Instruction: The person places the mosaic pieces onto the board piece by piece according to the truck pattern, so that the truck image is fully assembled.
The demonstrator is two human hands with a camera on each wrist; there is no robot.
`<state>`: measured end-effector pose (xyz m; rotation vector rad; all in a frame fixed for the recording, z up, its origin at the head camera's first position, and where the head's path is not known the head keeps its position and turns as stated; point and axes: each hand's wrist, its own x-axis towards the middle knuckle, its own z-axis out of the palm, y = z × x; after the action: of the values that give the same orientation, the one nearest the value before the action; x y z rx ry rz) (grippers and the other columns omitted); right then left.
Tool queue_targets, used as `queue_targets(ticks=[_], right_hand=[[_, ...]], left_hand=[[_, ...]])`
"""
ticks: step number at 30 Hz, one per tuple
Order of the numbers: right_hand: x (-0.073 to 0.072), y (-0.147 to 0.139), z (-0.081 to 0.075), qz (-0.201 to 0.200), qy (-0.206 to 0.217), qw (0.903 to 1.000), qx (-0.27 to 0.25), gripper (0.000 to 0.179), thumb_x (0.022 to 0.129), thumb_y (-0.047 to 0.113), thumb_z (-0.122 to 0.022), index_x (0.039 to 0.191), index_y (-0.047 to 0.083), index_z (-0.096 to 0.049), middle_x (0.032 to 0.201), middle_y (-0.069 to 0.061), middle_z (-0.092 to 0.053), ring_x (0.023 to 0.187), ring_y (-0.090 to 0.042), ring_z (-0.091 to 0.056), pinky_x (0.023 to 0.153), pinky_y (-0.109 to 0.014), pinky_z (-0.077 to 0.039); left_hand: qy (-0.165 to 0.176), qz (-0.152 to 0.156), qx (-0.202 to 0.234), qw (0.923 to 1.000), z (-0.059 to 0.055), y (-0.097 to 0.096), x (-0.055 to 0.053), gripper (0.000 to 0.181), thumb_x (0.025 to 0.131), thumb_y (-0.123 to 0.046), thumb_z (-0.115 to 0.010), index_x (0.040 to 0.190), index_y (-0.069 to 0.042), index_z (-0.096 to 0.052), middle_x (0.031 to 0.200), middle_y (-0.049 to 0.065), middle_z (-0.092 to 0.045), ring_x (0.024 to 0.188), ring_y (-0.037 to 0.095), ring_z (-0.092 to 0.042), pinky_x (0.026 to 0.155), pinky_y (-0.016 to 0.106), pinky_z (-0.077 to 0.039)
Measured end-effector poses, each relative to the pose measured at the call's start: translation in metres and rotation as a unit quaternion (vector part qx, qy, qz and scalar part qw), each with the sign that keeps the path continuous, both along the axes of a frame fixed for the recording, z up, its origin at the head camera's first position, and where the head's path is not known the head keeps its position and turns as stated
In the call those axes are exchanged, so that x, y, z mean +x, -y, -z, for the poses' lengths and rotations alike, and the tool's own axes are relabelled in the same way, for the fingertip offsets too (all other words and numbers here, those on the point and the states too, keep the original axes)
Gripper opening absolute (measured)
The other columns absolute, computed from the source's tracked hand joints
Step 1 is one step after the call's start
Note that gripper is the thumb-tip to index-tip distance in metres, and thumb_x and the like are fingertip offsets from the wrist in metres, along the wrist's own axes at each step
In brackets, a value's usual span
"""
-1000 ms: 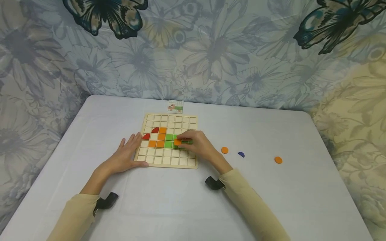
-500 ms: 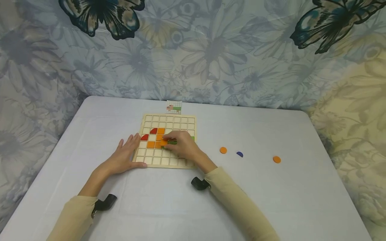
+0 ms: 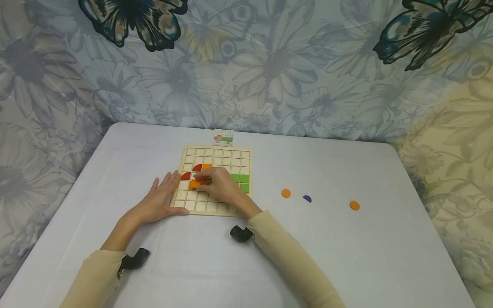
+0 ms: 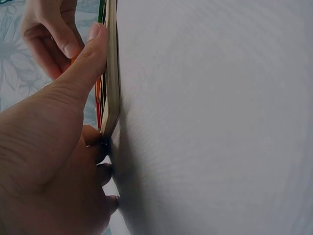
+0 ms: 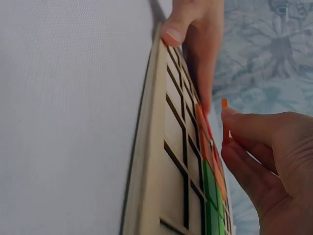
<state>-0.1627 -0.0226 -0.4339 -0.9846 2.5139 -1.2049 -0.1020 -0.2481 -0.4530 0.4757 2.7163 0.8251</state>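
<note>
My left hand [image 3: 161, 196] lies with straight fingers at the left side of a wooden grid board [image 3: 201, 206]. Its thumb rests on the near edge, as the left wrist view also shows. Over the board's left part, my right hand [image 3: 221, 184] pinches a small orange piece [image 3: 195, 184]. In the right wrist view that orange piece [image 5: 225, 128] stands edge-on between thumb and finger, apart from the board. On the grid sit two red rounded pieces [image 3: 185, 176], orange squares [image 3: 206, 166] and several green squares [image 3: 244, 187]; the right hand hides some of them.
On the white table [image 3: 331, 256], right of the board, lie an orange disc [image 3: 286, 193], a blue half-disc [image 3: 307, 198] and a further orange disc [image 3: 354, 205]. A small patterned picture card [image 3: 223, 137] lies behind the board. Flowered cloth [image 3: 269, 77] hangs behind the table.
My right hand has moved left across the board with the orange piece, from over the green squares to the left columns. My left hand has stayed in place.
</note>
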Motion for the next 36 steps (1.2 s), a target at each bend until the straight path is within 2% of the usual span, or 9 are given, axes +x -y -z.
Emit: queue_targets(ticks=[6, 12, 20, 25, 36], right_hand=[[-0.002, 0.015, 0.003, -0.010, -0.012, 0.9989, 0.044, 0.032, 0.085, 0.014, -0.078, 0.117, 0.009, -0.073, 0.105, 0.003, -0.072, 0.092, -0.006, -0.062, 0.083, -0.013, -0.047], [-0.004, 0.028, 0.005, -0.021, -0.029, 0.9986, 0.039, 0.032, 0.086, 0.011, -0.076, 0.117, 0.009, -0.073, 0.105, 0.001, -0.072, 0.093, -0.007, -0.064, 0.083, -0.013, -0.047], [-0.005, 0.037, 0.010, -0.002, -0.053, 0.9967, 0.061, 0.031, 0.086, 0.012, -0.076, 0.116, 0.009, -0.073, 0.108, 0.000, -0.073, 0.097, -0.007, -0.065, 0.086, -0.014, -0.048], [-0.005, 0.040, 0.010, -0.001, -0.071, 0.9950, 0.070, 0.031, 0.086, 0.015, -0.077, 0.116, 0.009, -0.073, 0.108, 0.000, -0.073, 0.093, -0.006, -0.064, 0.082, -0.014, -0.048], [-0.005, 0.040, 0.009, -0.026, -0.074, 0.9941, 0.074, 0.032, 0.086, 0.013, -0.076, 0.117, 0.009, -0.072, 0.110, 0.000, -0.072, 0.098, -0.008, -0.063, 0.088, -0.015, -0.047]], left_hand=[[0.008, 0.000, -0.002, 1.0000, 0.001, 0.001, -0.001, 0.120, 0.077, -0.058, -0.076, 0.155, 0.003, -0.009, 0.163, 0.021, -0.003, 0.149, 0.040, 0.003, 0.116, 0.058, 0.008], [0.004, 0.000, 0.001, 1.0000, 0.003, 0.003, -0.002, 0.120, 0.077, -0.058, -0.075, 0.155, 0.003, -0.008, 0.163, 0.020, -0.003, 0.149, 0.039, 0.003, 0.116, 0.058, 0.008], [0.006, 0.000, 0.005, 1.0000, 0.004, 0.003, -0.001, 0.120, 0.077, -0.059, -0.074, 0.155, 0.004, -0.007, 0.163, 0.020, -0.002, 0.149, 0.039, 0.003, 0.116, 0.058, 0.009], [0.005, 0.000, 0.007, 1.0000, 0.003, 0.003, -0.001, 0.120, 0.078, -0.057, -0.075, 0.155, 0.004, -0.007, 0.163, 0.020, -0.002, 0.149, 0.039, 0.003, 0.116, 0.058, 0.009], [0.007, -0.001, 0.009, 0.9999, 0.001, 0.001, -0.001, 0.117, 0.079, -0.054, -0.076, 0.155, 0.003, -0.008, 0.163, 0.021, -0.003, 0.149, 0.039, 0.003, 0.116, 0.059, 0.009]])
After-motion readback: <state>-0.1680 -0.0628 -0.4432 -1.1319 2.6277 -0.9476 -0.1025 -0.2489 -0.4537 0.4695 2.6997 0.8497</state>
